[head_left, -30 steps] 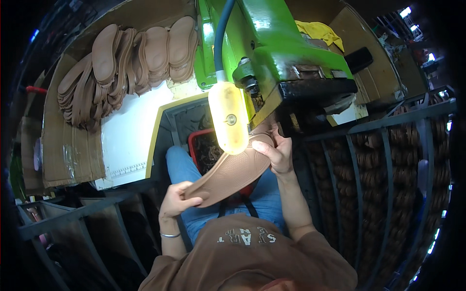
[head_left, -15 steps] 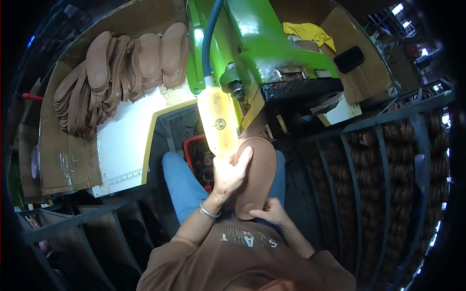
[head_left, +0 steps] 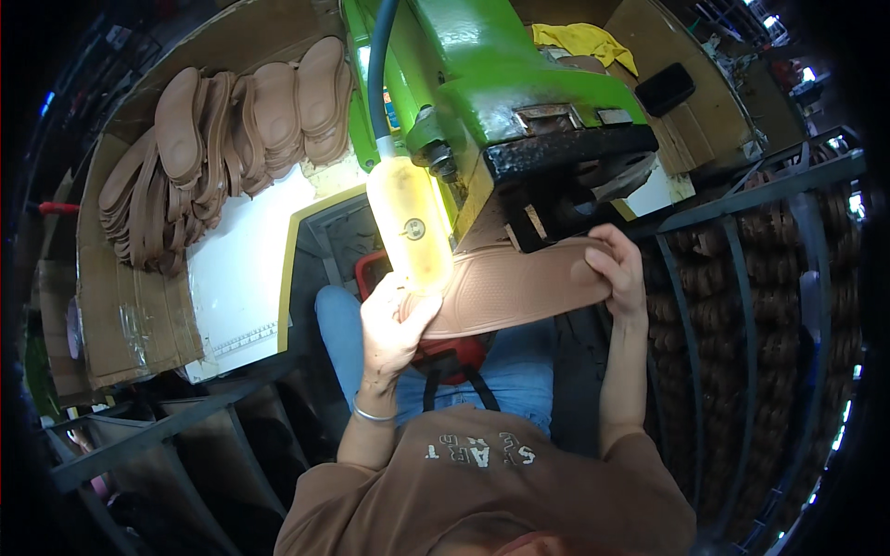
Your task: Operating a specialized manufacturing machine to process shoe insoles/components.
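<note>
**Both grips on the sole, now turned crosswise under the press**

The left grip (head_left: 394, 320) is pinching the near end of the brown sole (head_left: 519, 287), and the right grip (head_left: 619, 271) is clamping the far end, so the sole is spanning the gap between them, tread side up, just below the black jaw block of the green machine (head_left: 501, 83). Half a second ago the sole was standing almost lengthwise toward the body, with the left hand spread flat on it and the right hand low by the chest; now it is lying across, and the right hand is sitting up at the machine's edge. Judging by that turn, the sole is being lined up for feeding into the press rather than being taken away.

Just above the left grip, a yellowish translucent bottle (head_left: 410, 222) is hanging from a hose. Far left of it, a fan of brown soles (head_left: 222, 139) is resting on a cardboard sheet (head_left: 120, 306), beside a white surface (head_left: 246, 250) with a ruled edge strip. Beyond the right grip, a yellow cloth (head_left: 584, 39) and a small black box (head_left: 664, 88) are lying on cardboard. No readable label is showing.
</note>
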The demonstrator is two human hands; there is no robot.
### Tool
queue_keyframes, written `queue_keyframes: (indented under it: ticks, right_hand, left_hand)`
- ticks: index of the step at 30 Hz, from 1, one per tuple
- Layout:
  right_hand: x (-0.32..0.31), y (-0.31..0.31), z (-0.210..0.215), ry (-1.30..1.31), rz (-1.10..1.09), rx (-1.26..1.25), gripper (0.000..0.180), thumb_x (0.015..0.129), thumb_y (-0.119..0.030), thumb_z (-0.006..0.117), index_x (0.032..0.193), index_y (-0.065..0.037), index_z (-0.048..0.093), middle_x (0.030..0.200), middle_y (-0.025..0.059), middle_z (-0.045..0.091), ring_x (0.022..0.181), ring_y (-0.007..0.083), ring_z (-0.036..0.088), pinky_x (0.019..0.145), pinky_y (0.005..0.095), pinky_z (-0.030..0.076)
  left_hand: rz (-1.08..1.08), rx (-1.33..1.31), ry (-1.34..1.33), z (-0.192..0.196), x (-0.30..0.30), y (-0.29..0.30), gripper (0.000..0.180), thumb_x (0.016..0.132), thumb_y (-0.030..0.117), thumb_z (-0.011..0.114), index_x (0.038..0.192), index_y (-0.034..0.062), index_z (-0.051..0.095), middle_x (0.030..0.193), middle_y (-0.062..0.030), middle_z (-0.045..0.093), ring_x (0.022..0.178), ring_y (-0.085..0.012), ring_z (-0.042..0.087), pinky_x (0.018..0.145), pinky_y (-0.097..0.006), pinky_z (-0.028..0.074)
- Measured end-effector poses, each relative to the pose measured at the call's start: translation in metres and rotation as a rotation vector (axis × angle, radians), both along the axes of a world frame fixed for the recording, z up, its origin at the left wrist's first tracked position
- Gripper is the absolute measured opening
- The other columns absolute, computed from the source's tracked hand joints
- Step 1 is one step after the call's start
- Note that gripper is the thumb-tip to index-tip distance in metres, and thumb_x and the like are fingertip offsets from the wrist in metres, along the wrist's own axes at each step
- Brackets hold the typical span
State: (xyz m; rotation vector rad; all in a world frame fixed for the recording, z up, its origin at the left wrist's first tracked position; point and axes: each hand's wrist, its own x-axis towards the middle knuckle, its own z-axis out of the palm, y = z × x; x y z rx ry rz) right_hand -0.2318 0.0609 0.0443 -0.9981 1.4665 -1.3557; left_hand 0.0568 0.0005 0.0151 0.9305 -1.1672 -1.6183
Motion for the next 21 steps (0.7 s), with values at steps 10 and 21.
queue_keyframes:
  ticks: [10,21]
  right_hand:
    - [0.077,-0.051,0.011,-0.198,0.241,-0.163,0.031,0.074,0.001,0.064,0.102,0.001,0.052,0.098,0.0060,0.059,0.090,0.0101,0.056,0.079,0.0228,0.045]
    - [0.115,-0.065,-0.010,-0.009,0.150,-0.243,0.049,0.061,0.001,0.079,0.102,0.002,0.052,0.088,0.0052,0.063,0.082,0.0111,0.061,0.074,0.0229,0.049]
  left_hand:
    - [0.095,0.152,0.097,-0.024,0.089,0.009,0.024,0.077,0.000,0.066,0.097,-0.0038,0.053,0.092,-0.0110,0.063,0.082,-0.0122,0.059,0.079,-0.025,0.046]
    - [-0.353,0.010,-0.457,-0.075,0.042,0.065,0.041,0.070,0.008,0.076,0.106,-0.0029,0.060,0.096,-0.0110,0.067,0.088,-0.0136,0.063,0.078,-0.029,0.050]
